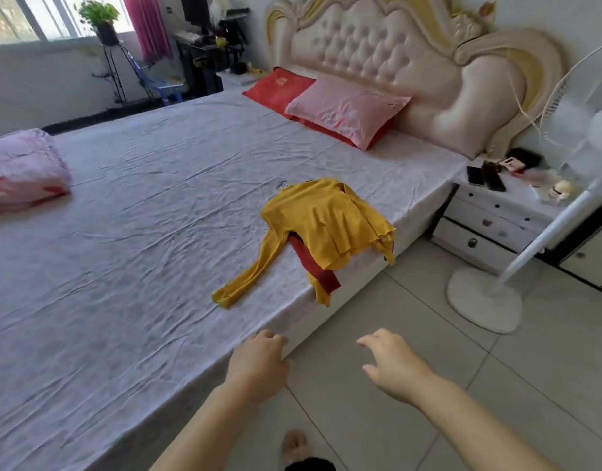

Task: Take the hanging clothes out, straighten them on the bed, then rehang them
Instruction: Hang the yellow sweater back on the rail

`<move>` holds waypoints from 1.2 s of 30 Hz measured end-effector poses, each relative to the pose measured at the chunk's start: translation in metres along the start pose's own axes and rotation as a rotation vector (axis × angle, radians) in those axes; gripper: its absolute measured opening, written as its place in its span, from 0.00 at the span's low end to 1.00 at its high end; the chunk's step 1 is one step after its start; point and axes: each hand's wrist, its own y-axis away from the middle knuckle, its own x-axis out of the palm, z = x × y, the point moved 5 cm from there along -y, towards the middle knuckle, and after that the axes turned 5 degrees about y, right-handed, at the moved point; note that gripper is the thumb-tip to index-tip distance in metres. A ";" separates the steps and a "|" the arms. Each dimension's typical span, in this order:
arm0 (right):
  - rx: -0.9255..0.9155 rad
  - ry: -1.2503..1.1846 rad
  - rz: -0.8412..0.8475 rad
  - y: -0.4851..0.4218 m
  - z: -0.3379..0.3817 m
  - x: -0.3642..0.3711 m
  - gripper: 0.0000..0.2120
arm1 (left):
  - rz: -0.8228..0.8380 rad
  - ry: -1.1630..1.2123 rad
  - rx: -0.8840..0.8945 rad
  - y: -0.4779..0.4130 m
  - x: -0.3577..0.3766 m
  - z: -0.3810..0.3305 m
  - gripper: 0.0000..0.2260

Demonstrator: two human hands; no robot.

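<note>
yellow top [321, 220] at bed [140, 205] edge, both hands clear

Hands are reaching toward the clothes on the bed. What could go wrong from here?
The yellow top lies at the bed edge, one sleeve hanging over; a tug could slide it onto the floor.
A dark red garment lies under it, so the left hand or right hand may drag both together.
</note>
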 end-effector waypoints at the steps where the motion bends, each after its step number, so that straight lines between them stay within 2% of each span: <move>1: 0.007 -0.005 -0.002 -0.019 -0.004 -0.008 0.22 | 0.001 0.020 -0.011 -0.021 -0.006 0.002 0.20; 9: 0.021 -0.030 -0.021 -0.145 -0.025 -0.086 0.22 | -0.080 0.046 -0.005 -0.167 -0.075 -0.003 0.17; 14: -0.001 -0.006 0.023 -0.213 -0.049 -0.119 0.22 | -0.050 0.054 -0.024 -0.234 -0.092 -0.014 0.19; 27: -0.288 0.133 0.159 -0.413 -0.117 -0.206 0.23 | -0.092 0.161 -0.307 -0.391 -0.130 -0.056 0.18; 32: -0.370 0.149 0.226 -0.475 -0.111 -0.218 0.23 | -0.073 0.195 -0.392 -0.423 -0.142 -0.048 0.19; 36: -0.369 0.177 0.251 -0.519 -0.099 -0.221 0.23 | -0.055 0.238 -0.388 -0.459 -0.156 -0.031 0.16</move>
